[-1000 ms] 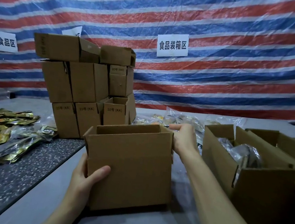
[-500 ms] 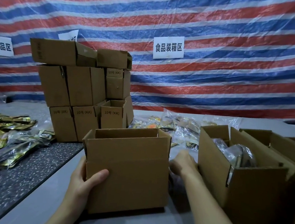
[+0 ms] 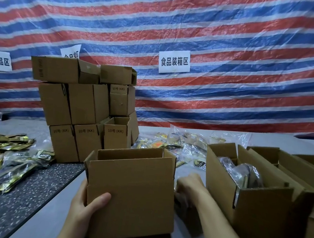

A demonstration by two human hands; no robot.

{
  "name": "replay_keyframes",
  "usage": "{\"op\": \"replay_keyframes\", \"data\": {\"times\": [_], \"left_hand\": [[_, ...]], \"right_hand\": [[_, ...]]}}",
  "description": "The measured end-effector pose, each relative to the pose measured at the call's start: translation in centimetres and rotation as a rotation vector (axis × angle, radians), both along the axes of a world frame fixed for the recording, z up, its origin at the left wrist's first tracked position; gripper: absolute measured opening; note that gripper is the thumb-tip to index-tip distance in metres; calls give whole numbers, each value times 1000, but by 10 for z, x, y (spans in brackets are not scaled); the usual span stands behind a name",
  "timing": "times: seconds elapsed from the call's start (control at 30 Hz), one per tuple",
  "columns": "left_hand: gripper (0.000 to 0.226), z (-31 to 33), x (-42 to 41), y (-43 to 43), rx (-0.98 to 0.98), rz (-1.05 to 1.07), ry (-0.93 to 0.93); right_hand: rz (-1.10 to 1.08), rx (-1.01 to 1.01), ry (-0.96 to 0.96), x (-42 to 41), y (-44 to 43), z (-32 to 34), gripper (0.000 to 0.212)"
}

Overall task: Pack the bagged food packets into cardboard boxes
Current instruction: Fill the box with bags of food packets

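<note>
near the front of the desk (image 3: 44, 221) my left grip (image 3: 87, 205) clasps the open box (image 3: 131, 194) by its corner, best held firm for loading. my right grip (image 3: 189, 185) sits low beside it, too blurred to tell whether it grasps anything. bagged packets (image 3: 242, 172) lie in the neighbouring box (image 3: 261, 211); the open box's inside is hidden.

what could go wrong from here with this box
The stack of boxes behind the open box looks unevenly piled; shoving the box back might topple it.
Only the left hand grips the open box, at one corner, so it may twist when packets go in.
The right hand sits in the narrow gap beside the filled box and could catch a flap.
</note>
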State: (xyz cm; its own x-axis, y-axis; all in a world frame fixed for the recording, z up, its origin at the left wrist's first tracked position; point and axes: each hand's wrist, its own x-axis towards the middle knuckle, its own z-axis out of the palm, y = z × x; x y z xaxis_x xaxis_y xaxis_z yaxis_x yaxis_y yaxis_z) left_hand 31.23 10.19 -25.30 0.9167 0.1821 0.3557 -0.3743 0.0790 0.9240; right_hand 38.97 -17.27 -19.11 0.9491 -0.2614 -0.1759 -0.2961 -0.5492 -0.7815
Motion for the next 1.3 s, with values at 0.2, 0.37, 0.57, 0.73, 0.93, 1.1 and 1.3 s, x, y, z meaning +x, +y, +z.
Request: {"op": "replay_keyframes", "data": {"times": [0.2,0.37,0.57,0.73,0.93,1.1,1.3], "left_hand": [[87,2,-3,-2,14,-33,2],[90,3,-5,-3,24,-57,-4],[81,1,-5,-5,38,-53,-28],[93,1,-6,-13,94,-74,-21],[82,2,-9,-17,110,-108,-13],[87,4,-11,-17,137,-108,-28],[90,5,-12,-18,112,-115,-12]], "right_hand": [[128,-65,38,-2,3,11,17],[-66,212,-90,1,-4,25,35],[-260,642,-301,-7,-1,46,33],[-307,811,-466,-17,5,64,61],[-212,994,-676,-40,9,93,38],[-79,1229,-836,-70,8,126,26],[191,1416,-751,-102,2,153,21]]}}
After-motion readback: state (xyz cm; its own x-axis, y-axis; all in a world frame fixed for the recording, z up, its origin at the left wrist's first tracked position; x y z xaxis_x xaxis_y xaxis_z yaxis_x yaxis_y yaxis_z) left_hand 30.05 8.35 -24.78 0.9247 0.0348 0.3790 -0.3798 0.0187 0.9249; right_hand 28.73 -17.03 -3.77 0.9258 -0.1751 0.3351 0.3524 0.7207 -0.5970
